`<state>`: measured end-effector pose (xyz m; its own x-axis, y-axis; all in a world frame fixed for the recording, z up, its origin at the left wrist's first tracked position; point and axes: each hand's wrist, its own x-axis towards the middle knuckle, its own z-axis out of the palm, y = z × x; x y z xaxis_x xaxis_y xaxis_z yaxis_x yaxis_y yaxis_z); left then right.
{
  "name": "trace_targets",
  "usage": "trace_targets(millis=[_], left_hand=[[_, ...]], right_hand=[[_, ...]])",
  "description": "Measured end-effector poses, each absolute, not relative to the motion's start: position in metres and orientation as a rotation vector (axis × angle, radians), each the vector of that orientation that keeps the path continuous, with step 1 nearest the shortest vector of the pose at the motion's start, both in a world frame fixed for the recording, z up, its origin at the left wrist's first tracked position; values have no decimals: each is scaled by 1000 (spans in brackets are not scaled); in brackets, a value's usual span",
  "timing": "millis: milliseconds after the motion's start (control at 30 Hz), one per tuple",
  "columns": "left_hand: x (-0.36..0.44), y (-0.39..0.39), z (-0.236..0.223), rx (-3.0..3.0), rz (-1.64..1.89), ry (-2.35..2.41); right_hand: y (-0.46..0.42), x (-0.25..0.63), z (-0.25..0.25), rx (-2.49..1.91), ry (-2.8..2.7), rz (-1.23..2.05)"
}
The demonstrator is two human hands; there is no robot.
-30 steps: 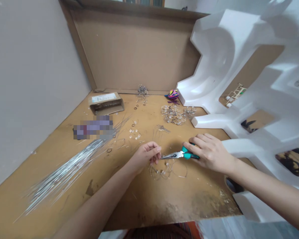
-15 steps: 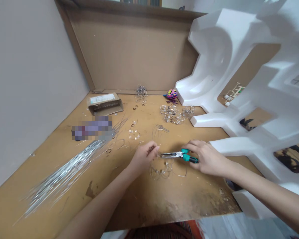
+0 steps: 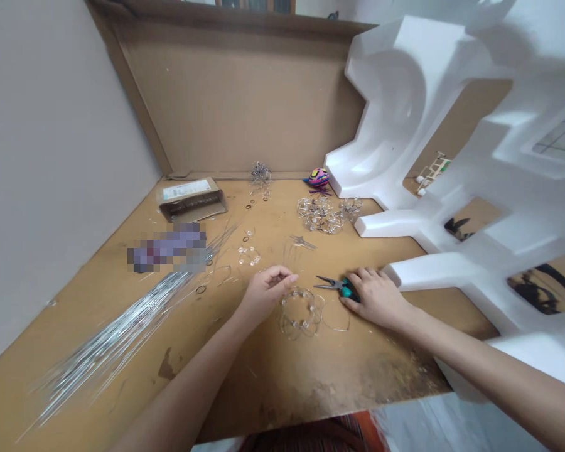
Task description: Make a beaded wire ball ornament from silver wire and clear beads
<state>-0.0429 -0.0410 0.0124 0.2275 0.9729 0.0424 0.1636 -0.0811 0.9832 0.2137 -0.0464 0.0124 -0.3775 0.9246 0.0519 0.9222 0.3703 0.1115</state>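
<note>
My left hand (image 3: 269,290) is closed in a pinch at the upper left edge of a wire ring with clear beads (image 3: 306,324). The exact grip point is too fine to see clearly. Loops of thin wire curve around this ring, and one wider loop reaches to the right. My right hand (image 3: 376,295) lies low over the green and black handles of needle-nose pliers (image 3: 330,284), its palm and fingers covering most of them. The pliers' jaws are apart, pointing left, with nothing between them.
A bundle of straight wires (image 3: 117,336) lies at left, near a small cardboard box (image 3: 193,199). Loose clear beads (image 3: 250,256) and short wires (image 3: 302,242) lie mid-table. Finished-looking beaded wire pieces (image 3: 322,216) sit farther back. White foam packing (image 3: 390,223) borders the right.
The pliers have moved away from my left fingertips, down to the table, and their jaws have opened. More of the beaded ring now shows below my left hand.
</note>
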Motion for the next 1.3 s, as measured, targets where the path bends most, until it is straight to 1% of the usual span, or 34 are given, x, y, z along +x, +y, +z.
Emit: trace_targets(millis=[100, 267, 367, 433, 533, 733, 833, 933, 1033, 1167, 1233, 1300], left_hand=[[-43, -42, 14, 1533, 949, 1093], [-42, -43, 14, 1825, 891, 1105], [-42, -43, 11, 2005, 893, 1138], [-41, -43, 8, 2079, 883, 1158], [-40, -43, 6, 2108, 896, 1182], [-42, -41, 7, 2064, 914, 1159], [-46, -40, 9, 2070, 863, 1153], [-46, -39, 4, 2179, 749, 1162], [-42, -38, -5, 2286, 657, 1156], [-39, -35, -16, 2281, 677, 1165], [-39, -33, -19, 2256, 691, 1154], [-39, -32, -19, 2254, 699, 1136]], right_hand=[[-44, 208, 21, 1751, 2707, -67], [-44, 185, 52, 1784, 2971, -808], [-47, 165, 60, 1695, 3001, -1103], [-48, 155, 57, 1660, 2941, -1302], [-46, 147, 48, 1785, 2755, -1587], [-40, 147, 36, 1914, 2495, -1937], [-34, 150, 29, 2131, 2405, -2077], [-30, 154, 20, 2271, 2362, -2142], [-31, 156, 11, 2234, 2348, -2198], [-36, 150, 2, 2149, 2325, -2265], [-39, 146, -1, 2170, 2378, -2221], [-40, 144, -4, 2252, 2549, -1974]])
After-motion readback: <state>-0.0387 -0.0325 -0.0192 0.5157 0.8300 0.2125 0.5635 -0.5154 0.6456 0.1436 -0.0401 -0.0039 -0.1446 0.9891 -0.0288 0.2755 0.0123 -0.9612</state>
